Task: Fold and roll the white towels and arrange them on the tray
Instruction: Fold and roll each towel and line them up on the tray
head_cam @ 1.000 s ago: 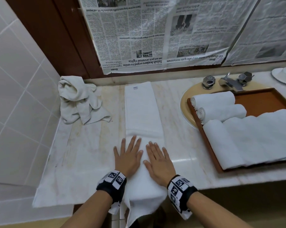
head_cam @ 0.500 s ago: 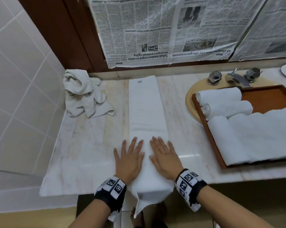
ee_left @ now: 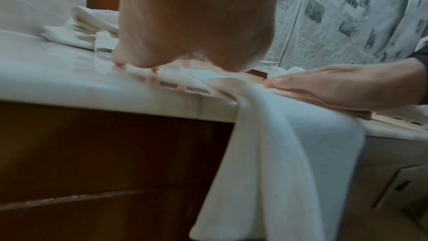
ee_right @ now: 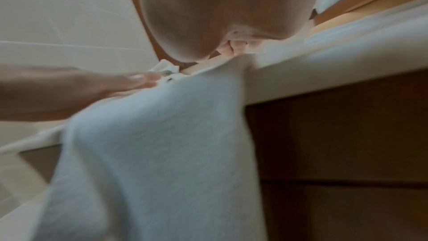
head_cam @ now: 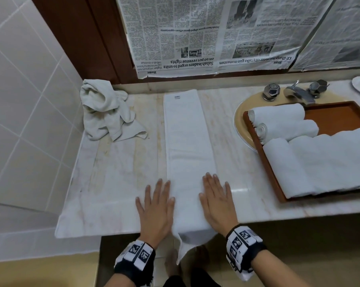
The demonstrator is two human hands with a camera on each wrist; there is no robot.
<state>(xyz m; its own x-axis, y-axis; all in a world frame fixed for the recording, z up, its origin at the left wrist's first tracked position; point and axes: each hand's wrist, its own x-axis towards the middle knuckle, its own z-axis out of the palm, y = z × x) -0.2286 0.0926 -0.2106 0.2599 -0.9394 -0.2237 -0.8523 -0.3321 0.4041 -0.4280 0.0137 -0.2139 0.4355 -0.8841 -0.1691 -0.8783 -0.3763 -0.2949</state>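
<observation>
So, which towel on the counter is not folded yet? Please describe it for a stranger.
Look at the marble counter, in its far left corner by the tiled wall. The crumpled towel lies there, left of the long folded towel. Only it is a loose heap, neither flat nor rolled.

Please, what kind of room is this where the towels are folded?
Most likely a bathroom, perhaps in a hotel: a marble vanity counter holds a basin with a chrome faucet, and white tiles cover the side wall.
</observation>
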